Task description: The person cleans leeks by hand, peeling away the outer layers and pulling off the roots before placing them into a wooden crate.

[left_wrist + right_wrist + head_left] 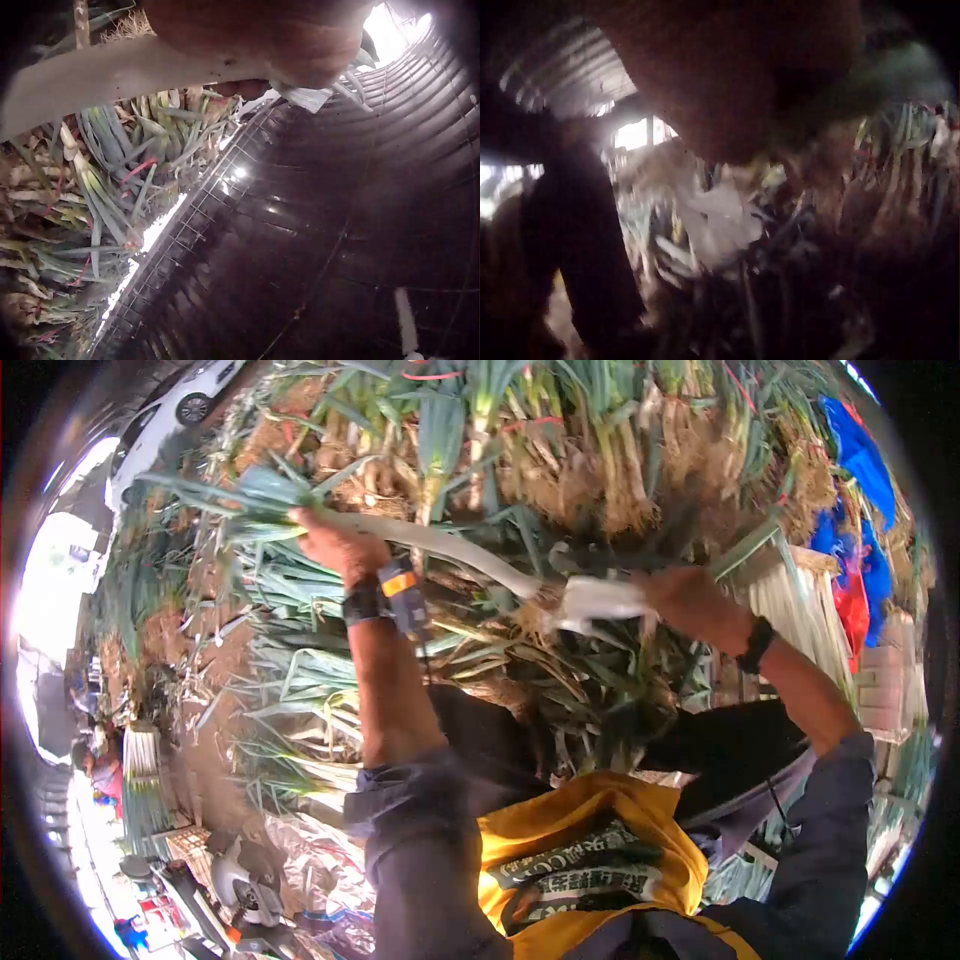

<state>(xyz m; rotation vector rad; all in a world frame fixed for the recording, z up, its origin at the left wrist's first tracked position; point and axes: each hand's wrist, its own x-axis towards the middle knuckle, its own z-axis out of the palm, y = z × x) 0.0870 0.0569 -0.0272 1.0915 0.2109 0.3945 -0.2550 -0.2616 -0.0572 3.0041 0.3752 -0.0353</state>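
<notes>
A long leek with a pale stem [440, 543] stretches across the head view, green leaves [250, 500] at its left end. My left hand [342, 545] grips it where stem meets leaves; the left wrist view shows the hand [277, 45] round the stem [90, 79]. At the root end [540, 605], my blurred right hand [695, 605] holds a white piece [603, 600], too smeared to tell what it is. In the right wrist view the hand [735, 82] is dark, its fingers unclear, with a white piece [720, 225] below.
Bundled leeks [600, 460] with roots stand along the far side, some tied with red bands. Loose leeks [320, 670] lie in the middle and left. Blue bags [858, 460] hang at the right, beside a pale crate [885, 690]. A scooter [245, 880] is at lower left.
</notes>
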